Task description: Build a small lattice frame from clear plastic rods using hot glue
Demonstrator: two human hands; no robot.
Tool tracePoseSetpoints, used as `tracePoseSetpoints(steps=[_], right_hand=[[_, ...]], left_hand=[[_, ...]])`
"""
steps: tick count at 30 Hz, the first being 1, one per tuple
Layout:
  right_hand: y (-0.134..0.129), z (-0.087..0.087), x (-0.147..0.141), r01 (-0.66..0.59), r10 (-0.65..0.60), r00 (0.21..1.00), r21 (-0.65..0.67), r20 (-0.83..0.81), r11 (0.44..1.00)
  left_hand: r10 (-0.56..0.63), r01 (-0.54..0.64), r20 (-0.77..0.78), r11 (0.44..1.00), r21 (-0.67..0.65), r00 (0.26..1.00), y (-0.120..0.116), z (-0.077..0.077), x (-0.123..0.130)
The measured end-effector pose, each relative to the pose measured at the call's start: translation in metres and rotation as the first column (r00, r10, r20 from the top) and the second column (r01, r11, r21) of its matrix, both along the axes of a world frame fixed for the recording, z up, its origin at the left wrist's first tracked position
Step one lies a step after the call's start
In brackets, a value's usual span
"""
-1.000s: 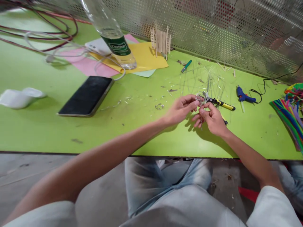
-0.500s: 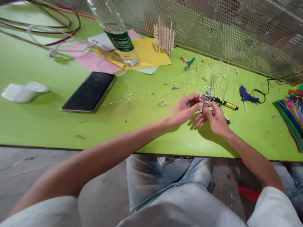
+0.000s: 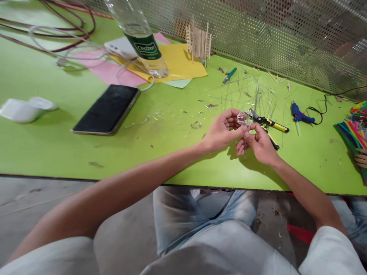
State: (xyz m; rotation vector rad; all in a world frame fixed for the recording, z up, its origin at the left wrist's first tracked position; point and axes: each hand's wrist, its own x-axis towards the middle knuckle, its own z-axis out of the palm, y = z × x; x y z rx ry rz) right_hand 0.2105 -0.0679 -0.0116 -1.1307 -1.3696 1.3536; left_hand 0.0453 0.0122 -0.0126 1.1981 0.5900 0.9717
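A small piece of bent silvery wire (image 3: 242, 117) is pinched between both hands over the green table (image 3: 172, 152). My left hand (image 3: 225, 131) has thumb and fingers closed at its lower left side. My right hand (image 3: 259, 143) grips it from the right, thumb against forefinger, with a thin stem hanging down below the fingers. Just behind my right hand lie pliers with black and yellow handles (image 3: 276, 126). Loose thin wires (image 3: 258, 93) are scattered beyond the hands. The exact shape of the wire piece is too fine to tell.
A bottle (image 3: 147, 49) stands on coloured paper (image 3: 183, 63) beside a stick model (image 3: 199, 44). A black phone (image 3: 106, 109) and white case (image 3: 24, 110) lie left. A blue glue gun (image 3: 301, 114), green cutter (image 3: 229, 75) and a person's fingers at colourful stems (image 3: 349, 141) are also visible.
The wire piece has turned and shifted slightly left in my hands, showing more of its looped top. Another person's fingers have come into view at the right edge.
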Motion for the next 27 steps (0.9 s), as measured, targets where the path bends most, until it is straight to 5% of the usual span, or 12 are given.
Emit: tracePoseSetpoints(steps=[2,4,6,8,9,12,15,18,21,24,27], right_hand=[[0.007,0.01,0.024,0.027,-0.044,0.98,0.09,0.196,0.996],[0.02,0.026,0.071,0.084,-0.252,0.814,0.324,0.523,0.942],[0.036,0.04,0.135,0.115,-0.542,0.43,0.552,0.722,0.826],[0.049,0.049,0.199,0.085,-0.57,0.004,0.568,0.822,0.819],[0.054,0.05,0.226,0.104,-0.539,-0.057,0.542,0.84,0.834],[0.061,0.043,0.272,0.119,-0.46,-0.088,0.468,0.884,0.876],[0.06,0.035,0.28,0.11,-0.455,-0.1,0.465,0.885,0.879],[0.055,0.034,0.27,0.128,-0.51,-0.148,0.528,0.847,0.84],[0.045,0.033,0.243,0.111,-0.644,-0.156,0.662,0.749,0.742],[0.027,0.026,0.196,-0.069,-0.764,0.085,0.769,0.639,0.635],[0.011,0.019,0.146,-0.216,-0.728,0.292,0.785,0.62,0.581]], left_hand=[[0.011,-0.011,0.009,1.0,-0.018,1.0,0.002,0.0,0.0],[0.028,-0.026,0.019,0.997,-0.069,0.999,0.005,-0.001,0.0],[0.036,-0.035,0.013,0.992,-0.122,0.999,0.009,-0.002,0.0],[0.025,-0.027,-0.011,0.988,-0.153,1.0,0.012,-0.003,-0.001],[0.014,-0.018,-0.027,0.987,-0.162,1.0,0.012,-0.003,-0.001],[-0.062,0.045,-0.088,0.982,-0.185,0.994,0.011,-0.002,-0.002],[-0.165,0.144,-0.085,0.966,-0.216,0.983,0.009,-0.002,-0.003],[-0.255,0.235,-0.066,0.948,-0.216,0.965,0.01,-0.004,-0.006],[-0.345,0.329,-0.183,0.938,-0.112,0.921,0.017,-0.006,-0.013],[-0.384,0.414,-0.317,0.91,0.031,0.867,0.025,-0.004,-0.02],[-0.396,0.43,-0.349,0.902,0.024,0.849,0.028,0.001,-0.026]])
